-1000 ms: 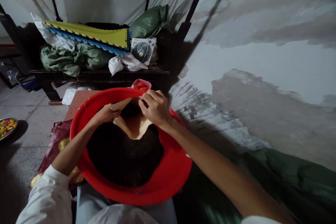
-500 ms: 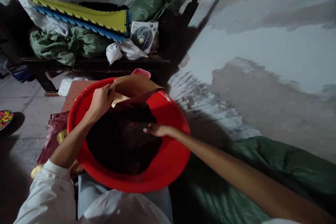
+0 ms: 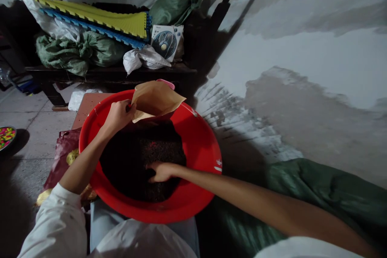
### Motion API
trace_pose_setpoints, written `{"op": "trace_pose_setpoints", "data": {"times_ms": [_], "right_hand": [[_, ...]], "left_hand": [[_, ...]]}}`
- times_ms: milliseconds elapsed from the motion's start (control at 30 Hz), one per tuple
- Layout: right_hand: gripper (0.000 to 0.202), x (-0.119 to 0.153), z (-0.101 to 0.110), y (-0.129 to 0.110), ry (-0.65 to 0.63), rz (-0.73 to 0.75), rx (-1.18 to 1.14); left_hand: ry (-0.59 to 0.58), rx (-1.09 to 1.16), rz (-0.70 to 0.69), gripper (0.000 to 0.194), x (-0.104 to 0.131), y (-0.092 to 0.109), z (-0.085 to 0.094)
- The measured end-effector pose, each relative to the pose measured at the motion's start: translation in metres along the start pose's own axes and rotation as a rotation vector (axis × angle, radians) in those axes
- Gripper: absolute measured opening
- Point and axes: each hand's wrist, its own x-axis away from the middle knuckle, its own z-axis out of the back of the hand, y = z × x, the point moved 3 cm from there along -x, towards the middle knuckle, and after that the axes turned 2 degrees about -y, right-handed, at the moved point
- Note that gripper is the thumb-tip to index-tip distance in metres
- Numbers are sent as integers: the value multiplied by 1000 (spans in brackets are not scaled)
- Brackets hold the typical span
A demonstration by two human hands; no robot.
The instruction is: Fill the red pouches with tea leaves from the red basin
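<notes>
A wide red basin stands in front of me, holding a heap of dark, loose, crumbly material. My left hand pinches the left edge of a brown paper bag, whose mouth gapes open over the basin's far side. My right hand is down in the dark material near the basin's middle, with curled fingers partly sunk in it. What those fingers hold, if anything, is hidden. A small red patch shows on the heap beyond my right hand.
Behind the basin, a dark bench carries green sacks, yellow and blue foam mats and a fan box. A bowl of colourful pieces lies far left. Green sacking and a wall are at right.
My right hand has moved left and nearer to me, deeper into the dark material. The paper bag's mouth has tipped up and opened wider, while my left hand still grips its edge.
</notes>
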Motion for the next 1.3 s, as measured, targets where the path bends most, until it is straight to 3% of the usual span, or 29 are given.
{"op": "trace_pose_setpoints", "data": {"times_ms": [133, 267, 333, 400, 600, 700, 800, 933, 1067, 1200, 1300], "right_hand": [[52, 5, 11, 11, -152, 31, -33], [58, 24, 46, 18, -43, -24, -378], [62, 40, 71, 15, 46, -55, -594], [53, 58, 101, 8, 192, -25, -728], [24, 104, 187, -8, 618, 83, -916], [26, 106, 222, -14, 831, 184, -928], [31, 88, 246, -29, 961, 340, -836], [32, 50, 249, -61, 1068, 476, -589], [25, 32, 227, -92, 1083, 570, -216], [23, 49, 208, -101, 1084, 604, -30], [24, 71, 202, -86, 1187, 601, 42]], "left_hand": [[7, 7, -3, 31, 0, -3, -2], [-4, 22, -2, 30, 1, -5, -4], [-8, 26, -6, 31, 1, -4, -4], [-6, 28, -13, 30, 2, -2, -4], [-1, 60, -34, 28, 3, -2, -5], [-3, 69, -30, 27, 3, -4, -5], [-8, 77, -28, 28, 2, -5, -5], [6, 68, -6, 29, 0, -7, -4], [17, 60, 21, 25, -1, -13, -3], [26, 51, 52, 25, -3, -15, -2], [30, 56, 75, 24, -3, -16, -1]]}}
